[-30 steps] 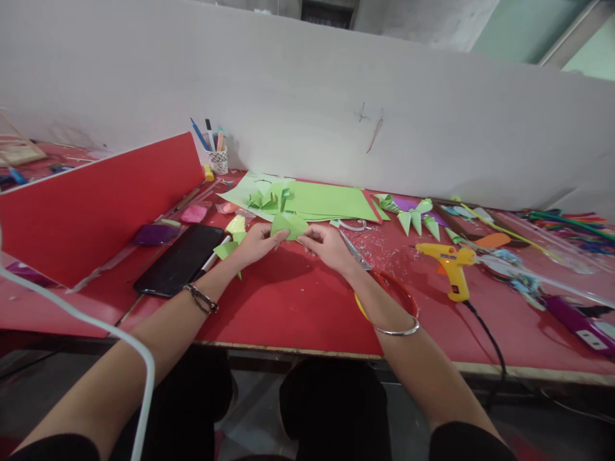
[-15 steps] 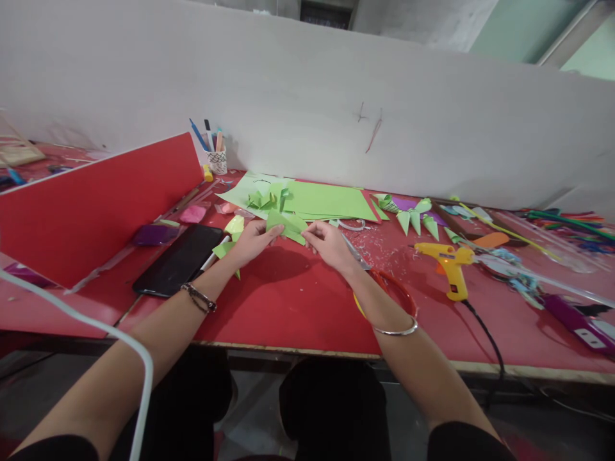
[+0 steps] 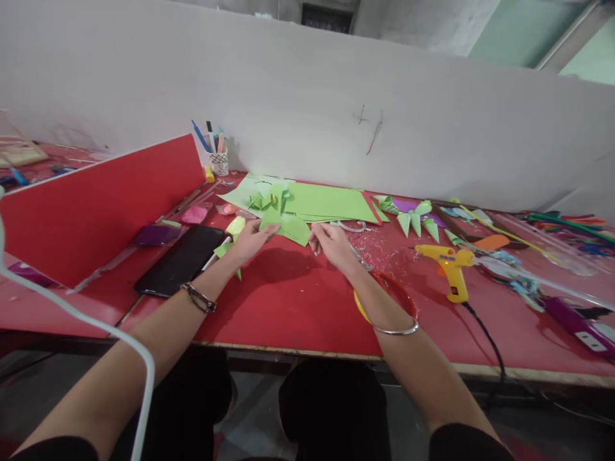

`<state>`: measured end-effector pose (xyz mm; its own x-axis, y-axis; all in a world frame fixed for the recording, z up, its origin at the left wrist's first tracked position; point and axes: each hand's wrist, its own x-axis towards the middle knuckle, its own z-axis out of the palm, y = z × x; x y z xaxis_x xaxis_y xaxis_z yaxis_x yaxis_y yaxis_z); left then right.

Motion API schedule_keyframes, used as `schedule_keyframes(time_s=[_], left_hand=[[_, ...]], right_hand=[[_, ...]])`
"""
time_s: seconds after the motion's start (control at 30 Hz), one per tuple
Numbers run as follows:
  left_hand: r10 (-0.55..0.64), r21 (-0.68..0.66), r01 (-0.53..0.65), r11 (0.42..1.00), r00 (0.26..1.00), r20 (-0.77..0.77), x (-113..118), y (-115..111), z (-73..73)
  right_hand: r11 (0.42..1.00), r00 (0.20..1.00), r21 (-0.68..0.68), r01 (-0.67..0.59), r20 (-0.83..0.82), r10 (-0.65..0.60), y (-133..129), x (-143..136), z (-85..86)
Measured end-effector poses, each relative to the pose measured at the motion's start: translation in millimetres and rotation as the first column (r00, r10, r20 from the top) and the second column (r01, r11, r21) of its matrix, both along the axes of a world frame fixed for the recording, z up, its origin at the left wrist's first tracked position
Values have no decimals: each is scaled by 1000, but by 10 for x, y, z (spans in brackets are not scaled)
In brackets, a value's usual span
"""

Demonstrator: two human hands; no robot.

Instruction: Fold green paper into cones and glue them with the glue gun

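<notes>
My left hand (image 3: pixel 254 242) pinches a small piece of light green paper (image 3: pixel 293 228) by its left side, above the red tabletop. Just off the paper's right corner is my right hand (image 3: pixel 331 244), its fingers curled together; whether anything is between them is hidden. Behind the held piece, folded green paper shapes (image 3: pixel 269 197) lie on flat green sheets (image 3: pixel 331 200). Scissors with a red and yellow handle (image 3: pixel 396 289) lie partly under my right forearm. More green paper (image 3: pixel 223 248) lies beside my left wrist.
A yellow glue gun (image 3: pixel 449 262) with a black cord lies to the right, near green paper cones (image 3: pixel 410 221). A black phone (image 3: pixel 180 261) and a standing red board (image 3: pixel 106 205) are at left. A pen cup (image 3: pixel 219 161) stands by the wall. A white cable (image 3: pixel 141 358) crosses my left arm.
My right hand has come away from the paper's edge and shifted slightly right, fingers curled. The green paper in my left hand now lies flatter and tilts down to the right.
</notes>
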<state>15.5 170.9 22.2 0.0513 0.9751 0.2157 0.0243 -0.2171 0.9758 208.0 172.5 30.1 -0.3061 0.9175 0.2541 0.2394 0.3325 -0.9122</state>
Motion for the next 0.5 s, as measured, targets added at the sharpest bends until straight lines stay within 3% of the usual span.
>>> schedule_keyframes(time_s=[0.13, 0.23, 0.33, 0.5], left_hand=[[-123, 7, 126, 992, 977, -175, 9, -52, 4], [-184, 26, 199, 980, 944, -274, -5, -55, -9], [-180, 41, 197, 979, 947, -268, -5, -45, -18], [-180, 44, 190, 981, 968, -176, 18, -69, -10]], right_hand=[[980, 979, 5, -198, 48, 198, -59, -31, 31], [975, 969, 38, -220, 125, 214, -79, -33, 32], [976, 969, 24, -218, 126, 213, -65, -25, 20], [949, 947, -62, -309, 70, 313, -49, -38, 3]])
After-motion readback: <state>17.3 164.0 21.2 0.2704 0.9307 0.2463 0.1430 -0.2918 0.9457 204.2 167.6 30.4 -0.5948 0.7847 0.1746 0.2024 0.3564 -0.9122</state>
